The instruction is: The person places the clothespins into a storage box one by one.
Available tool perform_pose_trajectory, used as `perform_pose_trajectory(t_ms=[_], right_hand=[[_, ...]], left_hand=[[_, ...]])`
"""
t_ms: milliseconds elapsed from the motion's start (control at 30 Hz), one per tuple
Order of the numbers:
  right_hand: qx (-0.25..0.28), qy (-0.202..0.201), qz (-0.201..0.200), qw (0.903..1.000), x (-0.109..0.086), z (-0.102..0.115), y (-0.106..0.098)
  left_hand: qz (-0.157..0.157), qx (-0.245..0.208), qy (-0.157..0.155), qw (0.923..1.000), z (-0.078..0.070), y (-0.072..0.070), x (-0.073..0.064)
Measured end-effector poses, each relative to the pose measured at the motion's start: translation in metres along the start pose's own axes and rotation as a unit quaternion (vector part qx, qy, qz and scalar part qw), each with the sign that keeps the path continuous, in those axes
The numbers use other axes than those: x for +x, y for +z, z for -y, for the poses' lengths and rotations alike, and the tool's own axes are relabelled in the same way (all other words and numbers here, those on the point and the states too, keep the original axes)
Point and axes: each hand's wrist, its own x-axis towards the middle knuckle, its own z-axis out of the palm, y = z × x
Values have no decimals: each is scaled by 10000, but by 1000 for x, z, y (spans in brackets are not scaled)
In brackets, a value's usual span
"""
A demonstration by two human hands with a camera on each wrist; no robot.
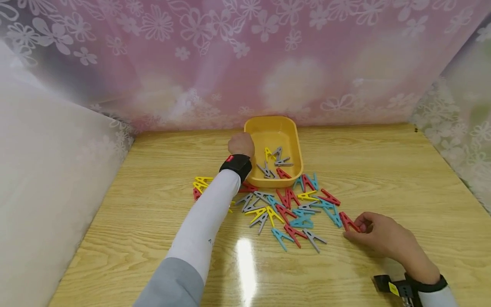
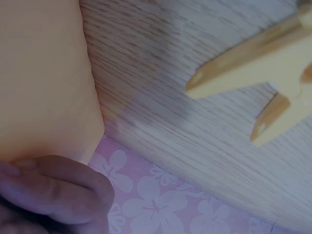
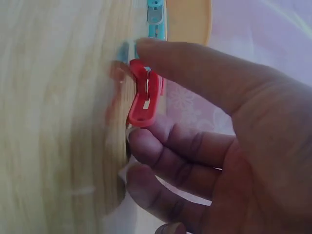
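Note:
At the back of the table, my left hand (image 1: 241, 144) grips the left rim of a yellow plastic basin (image 1: 300, 149). Its curled fingers (image 2: 73, 190) show beside the basin wall (image 2: 44, 83) in the left wrist view. At the right end of a scattered pile of clothespins, my right hand (image 1: 387, 238) has thumb and fingers around a red clothespin (image 1: 348, 222). That red clothespin (image 3: 144, 100) lies low at the tabletop in the right wrist view, between the thumb and the curled fingers. Inside the basin are several grey, yellow and red clothespins (image 1: 284, 162).
Blue, red, grey and yellow clothespins (image 1: 303, 222) spread over the wooden table (image 1: 145, 213) in front of the basin. More yellow ones (image 1: 201, 183) lie left of my left forearm. A flowered pink cloth (image 1: 230, 64) hangs behind the table's back edge.

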Motion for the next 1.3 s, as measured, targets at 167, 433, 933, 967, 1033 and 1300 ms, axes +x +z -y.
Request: perform_pose_trajectory(t_ms=[167, 433, 933, 967, 1033, 1300], right_hand=[[-117, 32, -176, 9998, 2, 3, -8], [-195, -343, -955, 9946, 18, 26, -27], [28, -1244, -1829, 9752, 77, 99, -40], [18, -1280, -1804, 9752, 82, 104, -40], [-27, -1368, -1769, 9747, 93, 114, -39], [-200, -1475, -1304, 9802, 123, 142, -32]], left_hand=[[-38, 28, 7, 10000, 0, 0, 0], [9, 30, -28, 10000, 2, 0, -1], [167, 108, -97, 9998, 2, 2, 4], [154, 126, -106, 9997, 2, 2, 4], [119, 149, -130, 9997, 2, 2, 4], [129, 126, -200, 9996, 1, 3, 2]])
